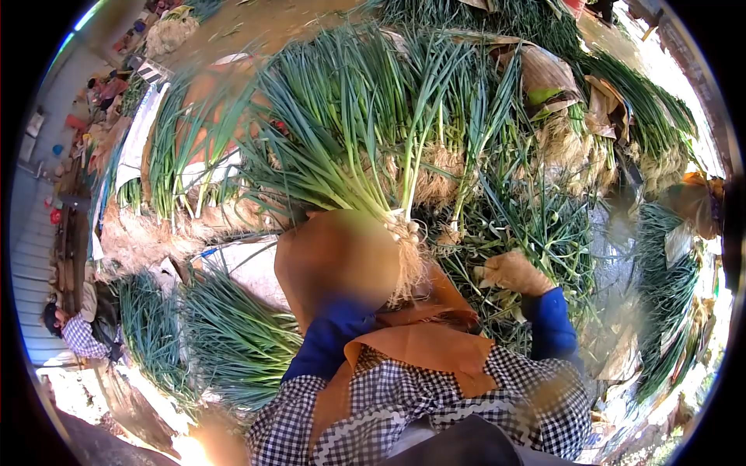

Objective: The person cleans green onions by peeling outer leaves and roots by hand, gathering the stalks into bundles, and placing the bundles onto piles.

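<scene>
A large bunch of green onions [373, 186] lies fanned out in front of my body, its leaves spread up and left, its white bulbs and stringy roots [408, 272] hanging to the right. My left sleeve [332, 330] runs into a blurred patch beside the bulbs, which hides my left hand and its fingers. To the right of the roots, my right hand [514, 272] is closed over loose leaves and trimmings [505, 311]; pale scraps show at its fingertips, too small to name. An orange-brown cloth [423, 349] covers my lap.
Upright onion bundles [443, 167] stand in rows ahead. More onions [233, 334] lie at the left, and others [664, 272] at the right. A person in a checked top [81, 334] is at the far left, and a wrapped bundle [548, 74] is at the upper right.
</scene>
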Demonstrator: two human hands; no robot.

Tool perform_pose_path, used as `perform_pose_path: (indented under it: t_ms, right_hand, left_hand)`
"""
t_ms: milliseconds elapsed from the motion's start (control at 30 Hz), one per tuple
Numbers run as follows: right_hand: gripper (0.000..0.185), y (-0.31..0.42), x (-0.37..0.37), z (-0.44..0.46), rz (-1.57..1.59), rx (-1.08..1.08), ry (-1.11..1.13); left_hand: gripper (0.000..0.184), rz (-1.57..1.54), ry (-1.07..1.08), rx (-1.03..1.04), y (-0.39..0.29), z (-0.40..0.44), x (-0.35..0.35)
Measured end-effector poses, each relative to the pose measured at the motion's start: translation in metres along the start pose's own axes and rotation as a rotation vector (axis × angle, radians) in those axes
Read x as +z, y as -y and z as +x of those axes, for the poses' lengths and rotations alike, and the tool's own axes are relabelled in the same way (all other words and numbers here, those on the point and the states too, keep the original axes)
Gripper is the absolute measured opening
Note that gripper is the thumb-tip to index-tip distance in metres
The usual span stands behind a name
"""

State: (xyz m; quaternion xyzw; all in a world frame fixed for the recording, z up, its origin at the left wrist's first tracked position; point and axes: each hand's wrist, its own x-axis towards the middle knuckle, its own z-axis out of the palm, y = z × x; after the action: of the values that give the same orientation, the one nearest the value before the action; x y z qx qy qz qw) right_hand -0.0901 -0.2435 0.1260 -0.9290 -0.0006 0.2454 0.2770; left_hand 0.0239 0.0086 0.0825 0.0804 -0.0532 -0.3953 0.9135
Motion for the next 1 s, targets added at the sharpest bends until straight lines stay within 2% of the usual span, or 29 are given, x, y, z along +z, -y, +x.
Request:
perform_pose_path:
  t_ms: [33,100,167,200,233,300,367,433,467,500,567,600,633,667,700,733,767,833,867,900,933,967,1000]
  right_hand:
    - [0.026,-0.020,0.011,0.006,-0.448,0.059,-0.041]
    - [0.030,-0.009,0.004,0.029,-0.408,-0.090,-0.343]
    - [0.036,0.042,-0.005,0.047,0.141,-0.180,-0.539]
    - [0.035,0.063,-0.005,0.064,0.099,-0.143,-0.434]
    - [0.035,0.075,-0.007,0.076,0.054,-0.112,-0.334]
    - [0.032,0.046,0.028,0.120,-0.057,-0.474,-0.478]
    - [0.032,0.047,0.030,0.117,-0.078,-0.430,-0.419]
    - [0.028,0.047,0.032,0.092,0.699,-0.460,-0.189]
    - [0.027,0.054,0.023,0.061,1.124,-0.521,0.041]
    - [0.028,0.040,0.031,0.047,1.036,-0.645,0.087]
    - [0.032,0.008,0.022,0.022,0.995,-0.469,0.428]
    - [0.035,0.002,0.019,0.021,0.735,-0.248,0.330]
    - [0.038,-0.008,0.014,0.024,0.469,-0.031,0.230]
    - [0.043,-0.045,0.041,0.046,0.027,0.046,-0.121]
    - [0.049,-0.042,0.033,0.057,0.064,0.285,-0.247]
    - [0.051,-0.060,0.043,0.078,0.270,0.183,-0.404]
    - [0.049,-0.066,0.052,0.105,0.587,0.142,-0.484]
    - [0.044,-0.065,0.059,0.145,0.711,0.127,-0.489]
    - [0.043,-0.071,0.065,0.161,0.649,0.170,-0.459]
    - [0.042,-0.074,0.070,0.173,0.587,0.212,-0.429]
    - [0.036,-0.049,0.053,0.156,0.712,0.180,-0.478]
    - [0.027,-0.020,0.033,0.134,0.930,0.059,-0.548]
    - [0.023,-0.012,0.026,0.123,1.018,0.024,-0.530]
  left_hand:
    - [0.039,0.016,-0.021,0.000,0.002,0.003,0.001]
    - [0.048,0.137,-0.274,-0.119,0.010,0.003,0.013]
    - [0.049,0.066,-0.372,-0.050,0.023,0.004,-0.031]
    - [0.041,0.137,-0.279,-0.047,0.024,0.003,-0.045]
    - [0.041,0.147,-0.279,-0.045,0.023,0.000,-0.045]
    - [0.029,0.314,-0.468,-0.099,0.022,-0.005,-0.045]
    - [0.022,0.401,-0.496,-0.059,0.023,-0.007,-0.053]
    - [0.022,0.425,-0.537,-0.032,0.021,-0.007,-0.052]
    - [0.033,0.379,-0.536,-0.061,0.020,-0.005,-0.048]
    - [0.033,0.373,-0.539,-0.068,0.018,-0.002,-0.036]
    - [0.053,-0.001,-0.264,-0.237,0.012,0.003,-0.004]
    - [0.066,0.043,-0.110,-0.247,0.007,0.005,0.002]
    - [0.066,-0.026,0.105,-0.181,0.002,0.010,-0.014]
    - [0.066,-0.109,0.322,-0.127,-0.004,0.017,-0.030]
    - [0.058,-0.081,0.426,-0.064,-0.010,0.021,-0.031]
    - [0.050,-0.059,0.528,0.001,-0.017,0.024,-0.033]
    - [0.035,-0.032,0.585,-0.028,-0.029,0.024,0.018]
    - [0.036,-0.069,0.505,-0.082,-0.031,0.011,0.022]
    - [0.035,-0.005,0.321,-0.090,-0.030,0.010,0.007]
    - [0.033,0.063,0.118,0.016,-0.020,0.004,0.010]
    - [0.030,0.149,-0.094,0.106,-0.011,-0.001,0.013]
    - [0.027,0.088,-0.142,-0.064,-0.009,-0.007,0.018]
    - [0.026,0.093,-0.165,-0.050,-0.001,-0.005,0.012]
